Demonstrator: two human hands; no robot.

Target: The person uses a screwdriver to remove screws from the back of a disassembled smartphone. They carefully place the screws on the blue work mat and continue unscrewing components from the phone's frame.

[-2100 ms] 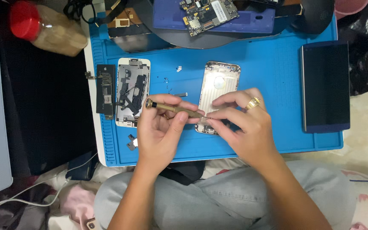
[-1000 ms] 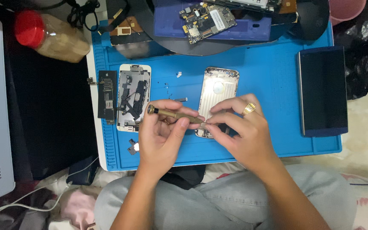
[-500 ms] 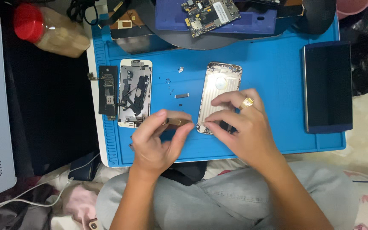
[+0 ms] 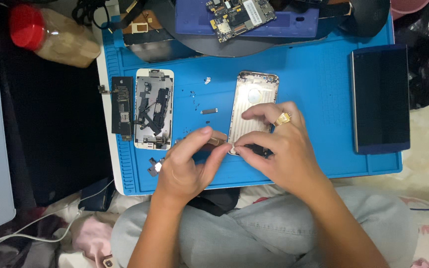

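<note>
A gold phone rear housing [image 4: 250,104] lies face-up on the blue work mat [image 4: 319,84]. My right hand [image 4: 279,149], wearing a gold ring, rests on the housing's lower end and pinches at its bottom-left corner. My left hand [image 4: 187,166] grips a brown-handled screwdriver [image 4: 216,141], mostly hidden by the fingers, its tip meeting that same corner. Left of them lies an opened white phone frame [image 4: 153,109] with exposed parts, and a dark logic board [image 4: 122,105] beside it.
Small screws and a bracket [image 4: 208,111] lie between the two phones. A dark phone [image 4: 379,99] rests at the mat's right. A circuit board [image 4: 239,15] on a blue tray sits at the back. A red-lidded jar [image 4: 50,37] lies far left.
The screwdriver was held flat across both hands; my left hand has turned it and brought its tip down to the housing's lower-left corner. The housing has stayed in place.
</note>
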